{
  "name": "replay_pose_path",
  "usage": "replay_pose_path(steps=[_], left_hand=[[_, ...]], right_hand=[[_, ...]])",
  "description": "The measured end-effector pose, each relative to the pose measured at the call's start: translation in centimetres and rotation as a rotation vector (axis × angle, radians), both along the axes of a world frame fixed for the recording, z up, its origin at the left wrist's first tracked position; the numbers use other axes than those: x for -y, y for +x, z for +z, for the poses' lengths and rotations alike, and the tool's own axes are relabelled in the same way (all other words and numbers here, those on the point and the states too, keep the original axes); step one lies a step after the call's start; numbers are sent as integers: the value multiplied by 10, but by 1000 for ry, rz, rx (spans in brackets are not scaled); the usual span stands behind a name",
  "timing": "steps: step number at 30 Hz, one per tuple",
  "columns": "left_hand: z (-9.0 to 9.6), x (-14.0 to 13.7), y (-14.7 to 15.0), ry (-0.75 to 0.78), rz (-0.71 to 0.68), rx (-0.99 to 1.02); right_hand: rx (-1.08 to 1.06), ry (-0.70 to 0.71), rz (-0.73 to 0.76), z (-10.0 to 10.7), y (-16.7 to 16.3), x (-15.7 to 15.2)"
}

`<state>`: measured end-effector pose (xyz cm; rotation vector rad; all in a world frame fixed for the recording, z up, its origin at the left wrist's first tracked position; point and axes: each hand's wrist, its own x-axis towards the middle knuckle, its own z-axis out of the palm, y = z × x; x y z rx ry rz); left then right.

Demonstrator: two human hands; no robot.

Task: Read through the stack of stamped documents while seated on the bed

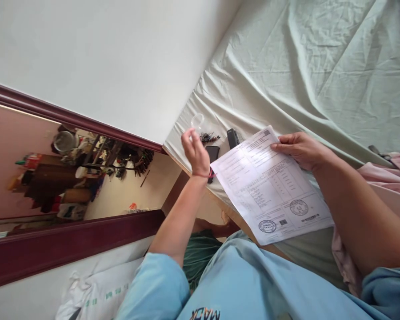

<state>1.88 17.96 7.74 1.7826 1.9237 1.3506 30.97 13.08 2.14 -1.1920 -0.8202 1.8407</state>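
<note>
My right hand (298,149) grips the upper right edge of a printed paper sheet (270,186), thumb on top and fingers behind. The sheet bears small print, tables, round stamps and barcodes, and is tilted in front of my body. My left hand (196,153) is raised left of the sheet, fingers loosely bent and nothing visible in them. Just beyond its fingertips is a clear round rim (198,120), perhaps of a plastic cup. A bunch of keys (209,138), a dark phone (213,153) and a black stapler (233,138) lie beside it on the bed sheet.
A pale green bed sheet (320,66) with folds covers the bed. Pink cloth (386,175) lies at the right. A white wall (103,53) borders the left side, with a maroon-framed doorway (86,226) opening onto a cluttered room. A white sack (103,289) stands lower left.
</note>
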Motion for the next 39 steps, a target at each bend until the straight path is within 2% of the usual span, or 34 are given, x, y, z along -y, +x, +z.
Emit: replay_pose_path(steps=[2, 4, 5, 7, 9, 11, 15, 17, 20, 23, 26, 29, 35, 39], left_hand=[[-10, 43, -15, 16, 0, 221], [-28, 86, -19, -92, -29, 449], [-37, 105, -18, -193, -57, 536], [-54, 134, -13, -372, -110, 624], [-64, 152, -6, -480, -107, 618], [-66, 157, -4, -522, -102, 537], [-59, 145, -6, -433, -97, 392], [-56, 138, -3, -443, -115, 509], [-56, 135, 8, -568, -203, 779], [-61, 142, 17, -671, -265, 856], [-68, 152, 16, -713, -232, 748], [-71, 158, 8, -691, -209, 578], [-65, 162, -9, -594, -168, 206], [-67, 166, -17, -566, -167, 125]], right_hand=[[-33, -5, -82, 3, -1, -1], [-15, -13, -179, 3, -2, -3], [2, -13, -224, 2, -2, -4], [32, -8, -297, 1, -3, -5], [37, 6, -341, -1, -3, -6], [21, 17, -361, -1, -2, -6], [-47, 17, -358, -1, -1, -6], [-63, 25, -353, -1, -1, -6], [-27, 47, -364, -1, -1, -7], [-23, 43, -406, -1, -1, -8], [-50, 55, -452, -3, -3, -8], [-39, 89, -455, -4, -7, -7], [253, 200, -447, -5, -13, -6], [338, 270, -467, -10, -9, -7]])
